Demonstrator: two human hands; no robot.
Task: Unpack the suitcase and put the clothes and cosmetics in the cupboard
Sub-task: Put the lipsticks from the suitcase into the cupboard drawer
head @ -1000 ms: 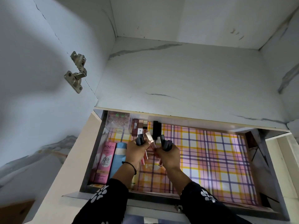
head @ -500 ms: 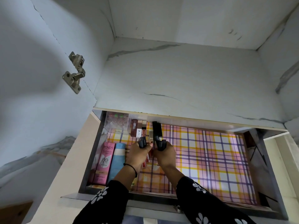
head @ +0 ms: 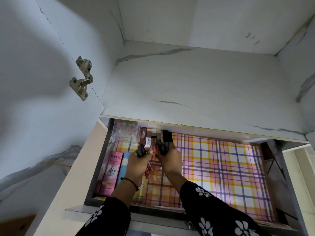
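- left hand [head: 138,165] is wrapped round a black tube [head: 141,150], red gloss tubes [head: 148,169] poking out under the palm
- right hand [head: 170,160] grips a second black stick [head: 162,148] - just beside the lipstick row [head: 151,136] at the back of the open drawer [head: 100,160]
- Pond's box [head: 111,171] and blue tube [head: 125,166] lie by the left wall, on the plaid liner [head: 221,167]

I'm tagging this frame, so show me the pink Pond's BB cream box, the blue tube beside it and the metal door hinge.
Pond's BB cream box [head: 111,171], head view, on its printed front face.
Blue tube [head: 123,166], head view, on its visible body.
Door hinge [head: 85,80], head view, on its metal arm.
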